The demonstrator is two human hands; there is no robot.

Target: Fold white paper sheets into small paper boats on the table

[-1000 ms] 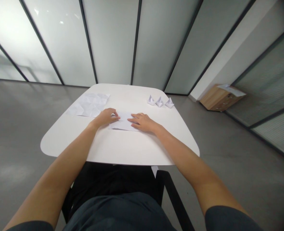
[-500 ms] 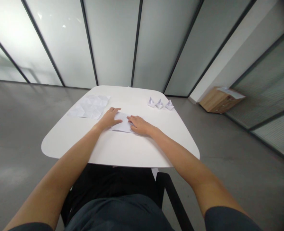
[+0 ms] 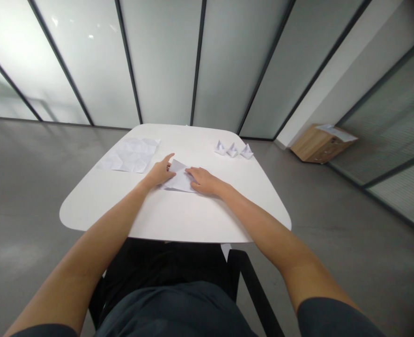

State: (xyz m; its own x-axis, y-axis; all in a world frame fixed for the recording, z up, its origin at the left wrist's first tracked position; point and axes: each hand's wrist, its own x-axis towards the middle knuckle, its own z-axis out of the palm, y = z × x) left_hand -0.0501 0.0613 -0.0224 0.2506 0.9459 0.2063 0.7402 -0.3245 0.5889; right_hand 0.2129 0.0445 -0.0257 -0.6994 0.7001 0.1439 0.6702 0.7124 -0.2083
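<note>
**A:** What does the head view show at the hands?

**B:** A folded sheet of white paper (image 3: 181, 180) lies flat on the white counter (image 3: 179, 217), near its middle and between both hands. One corner stands up off the fold, close to the person's left thumb.

**A:** And the left grip (image 3: 160, 172)?

**B:** It's at the sheet's left edge, with the fingers apart and the index finger (image 3: 167, 159) raised clear of the paper. The thumb touches the edge by that lifted corner. It may be pinching the paper there, but from this angle it's hard to be sure.

**A:** The right grip (image 3: 203, 181)?

**B:** It isn't clamped on anything. The fingers lie together, pressed flat on the right part of the sheet.

**A:** What else is on the counter?

**B:** To the left, beyond the left grip, is a large creased sheet of paper (image 3: 129, 155), lying flat and apart from the folded one. Toward the far right edge, three small paper boats (image 3: 232, 150) stand in a row, well beyond the right grip.

**A:** Around the counter?

**B:** There's a grey floor (image 3: 27, 187), frosted glass partitions (image 3: 165, 61) along the far side, and a low wooden cabinet (image 3: 321, 142) at the right with paper on top. A black chair frame (image 3: 252, 281) shows at the near edge.
</note>
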